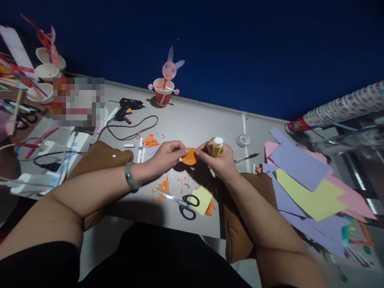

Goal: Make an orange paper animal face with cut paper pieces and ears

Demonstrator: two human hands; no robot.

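An orange paper circle (189, 156) is held over the table between my two hands. The fingertips of my left hand (170, 157) pinch its left edge. On its right edge, the thumb and finger of my right hand (217, 160) are closed too. That same hand keeps a yellow glue stick with a white end (218, 145) upright against the palm, its lower part hidden by the fingers. Below the hands lie scissors with black handles (183, 201), partly over a yellow paper piece (201, 200). Orange paper scraps (163, 188) are scattered around them.
A black glue gun (126, 109) with its cord lies behind my left hand. A rabbit-faced paper cup figure (163, 92) stands at the back. Tape (243, 140), a pen (247, 157) and coloured paper sheets (300, 164) are on the right. Brown cushions (100, 160) lie under my forearms.
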